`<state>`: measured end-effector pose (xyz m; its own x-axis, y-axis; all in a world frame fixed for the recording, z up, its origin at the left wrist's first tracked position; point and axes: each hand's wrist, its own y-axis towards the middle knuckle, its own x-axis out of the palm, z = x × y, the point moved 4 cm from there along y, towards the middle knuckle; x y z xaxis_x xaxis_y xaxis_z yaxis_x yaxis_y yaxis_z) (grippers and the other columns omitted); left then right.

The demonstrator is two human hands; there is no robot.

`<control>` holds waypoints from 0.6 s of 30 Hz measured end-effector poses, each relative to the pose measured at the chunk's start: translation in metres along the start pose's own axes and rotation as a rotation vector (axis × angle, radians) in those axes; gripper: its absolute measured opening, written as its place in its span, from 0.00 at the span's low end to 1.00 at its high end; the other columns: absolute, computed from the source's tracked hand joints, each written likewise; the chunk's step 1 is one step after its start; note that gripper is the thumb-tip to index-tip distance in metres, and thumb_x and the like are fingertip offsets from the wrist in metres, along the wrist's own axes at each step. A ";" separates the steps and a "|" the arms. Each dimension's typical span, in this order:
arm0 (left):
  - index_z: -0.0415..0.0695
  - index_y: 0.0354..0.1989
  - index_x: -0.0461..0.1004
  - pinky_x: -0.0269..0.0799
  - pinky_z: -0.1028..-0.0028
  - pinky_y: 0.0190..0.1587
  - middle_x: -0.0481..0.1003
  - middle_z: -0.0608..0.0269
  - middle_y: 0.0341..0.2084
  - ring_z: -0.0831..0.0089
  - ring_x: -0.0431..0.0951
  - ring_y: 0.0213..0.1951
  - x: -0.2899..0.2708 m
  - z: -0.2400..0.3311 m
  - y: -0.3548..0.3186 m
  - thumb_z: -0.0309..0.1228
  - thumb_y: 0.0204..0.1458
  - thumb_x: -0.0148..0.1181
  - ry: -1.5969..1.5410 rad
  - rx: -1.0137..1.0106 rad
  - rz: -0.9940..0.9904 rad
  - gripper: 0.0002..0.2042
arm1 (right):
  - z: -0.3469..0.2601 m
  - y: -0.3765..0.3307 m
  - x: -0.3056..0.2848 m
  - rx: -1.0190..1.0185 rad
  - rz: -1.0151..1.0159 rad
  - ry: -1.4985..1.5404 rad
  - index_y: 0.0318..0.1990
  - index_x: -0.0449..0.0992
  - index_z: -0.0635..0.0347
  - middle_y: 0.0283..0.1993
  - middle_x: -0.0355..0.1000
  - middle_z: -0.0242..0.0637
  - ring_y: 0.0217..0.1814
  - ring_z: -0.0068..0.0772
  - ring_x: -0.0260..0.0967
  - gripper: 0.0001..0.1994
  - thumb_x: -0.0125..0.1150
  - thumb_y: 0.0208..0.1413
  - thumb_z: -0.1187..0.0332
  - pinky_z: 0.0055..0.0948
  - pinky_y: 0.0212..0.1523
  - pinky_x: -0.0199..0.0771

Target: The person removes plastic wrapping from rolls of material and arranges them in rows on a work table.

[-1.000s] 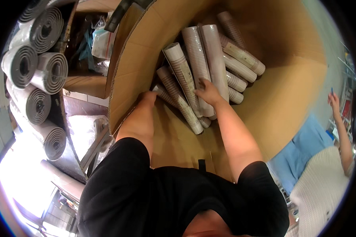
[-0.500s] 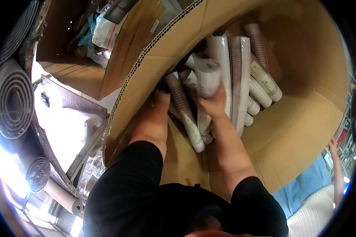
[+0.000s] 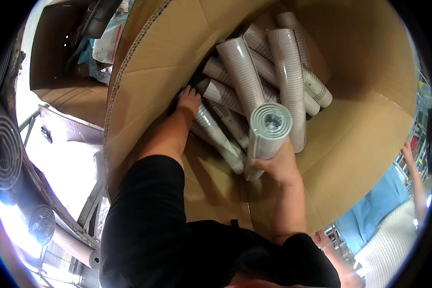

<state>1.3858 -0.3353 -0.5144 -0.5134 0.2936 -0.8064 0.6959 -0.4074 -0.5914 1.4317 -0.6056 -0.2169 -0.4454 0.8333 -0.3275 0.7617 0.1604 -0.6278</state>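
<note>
My right hand (image 3: 281, 165) is wrapped round the lower part of a pale, plastic-wrapped roll (image 3: 266, 139). This roll stands tilted, and its coiled greenish-white end faces up. My left hand (image 3: 189, 102) is by the left wall of the big cardboard box, with its fingers bent over the upper end of another wrapped roll (image 3: 211, 137); its palm and thumb are hidden. Beyond my hands, several more striped rolls lean and lie across each other, among them a tall one (image 3: 242, 72) and another upright one (image 3: 289, 81).
The cardboard box (image 3: 369, 139) surrounds both forearms with its curved walls. At the left are dark coiled rolls (image 3: 7, 153) on a rack and a second carton (image 3: 67, 103) with plastic scraps. Another person's arm (image 3: 414, 177) shows at the right, near blue cloth (image 3: 372, 218).
My right hand has brought its roll nearer to me and slightly right, tipping the coiled end into view. My left hand has shifted a little up and left. The view has moved too.
</note>
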 end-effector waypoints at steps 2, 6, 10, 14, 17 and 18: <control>0.49 0.50 0.79 0.46 0.51 0.70 0.73 0.60 0.48 0.57 0.65 0.60 0.004 0.006 -0.032 0.35 0.57 0.50 -0.079 -0.066 -0.084 0.16 | 0.002 0.002 0.016 -0.059 0.051 -0.123 0.53 0.72 0.63 0.47 0.76 0.47 0.51 0.49 0.74 0.36 0.74 0.27 0.71 0.40 0.54 0.72; 0.47 0.56 0.74 0.52 0.54 0.68 0.72 0.56 0.50 0.54 0.66 0.60 0.013 0.020 -0.110 0.33 0.56 0.53 -0.276 -0.235 -0.163 0.19 | 0.022 0.009 0.054 -0.044 -0.083 -0.322 0.60 0.67 0.62 0.55 0.72 0.51 0.58 0.55 0.69 0.42 0.77 0.31 0.63 0.43 0.58 0.70; 0.44 0.62 0.69 0.52 0.54 0.69 0.70 0.59 0.58 0.55 0.64 0.63 0.023 -0.002 -0.125 0.32 0.61 0.49 -1.116 -0.624 0.049 0.20 | 0.063 0.024 0.151 0.101 -0.261 -0.550 0.72 0.50 0.59 0.71 0.57 0.49 0.73 0.55 0.53 0.54 0.75 0.40 0.51 0.43 0.68 0.58; 0.42 0.64 0.66 0.62 0.63 0.64 0.68 0.60 0.62 0.60 0.67 0.62 0.011 -0.029 -0.113 0.34 0.60 0.51 -1.894 -1.217 -0.064 0.23 | 0.130 0.017 0.230 0.169 -0.374 -0.713 0.76 0.36 0.58 0.78 0.39 0.49 0.78 0.52 0.42 0.54 0.66 0.49 0.50 0.47 0.74 0.47; 0.43 0.61 0.69 0.65 0.59 0.62 0.70 0.53 0.59 0.57 0.69 0.60 -0.037 -0.032 -0.101 0.35 0.56 0.57 -1.216 -1.022 -0.225 0.23 | 0.172 0.013 0.238 0.061 -0.361 -0.743 0.76 0.39 0.54 0.80 0.37 0.44 0.78 0.53 0.43 0.48 0.61 0.52 0.58 0.47 0.74 0.47; 0.44 0.59 0.72 0.63 0.57 0.63 0.70 0.52 0.59 0.57 0.70 0.59 -0.051 -0.025 -0.094 0.34 0.55 0.58 -0.875 -0.895 -0.245 0.22 | 0.180 0.006 0.238 0.009 -0.390 -0.649 0.75 0.43 0.55 0.78 0.41 0.46 0.77 0.53 0.45 0.45 0.60 0.51 0.60 0.47 0.73 0.50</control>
<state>1.3587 -0.2904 -0.4177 -0.5965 -0.5262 -0.6061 0.4556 0.3996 -0.7954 1.2460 -0.5017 -0.4257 -0.8718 0.2380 -0.4281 0.4890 0.3731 -0.7885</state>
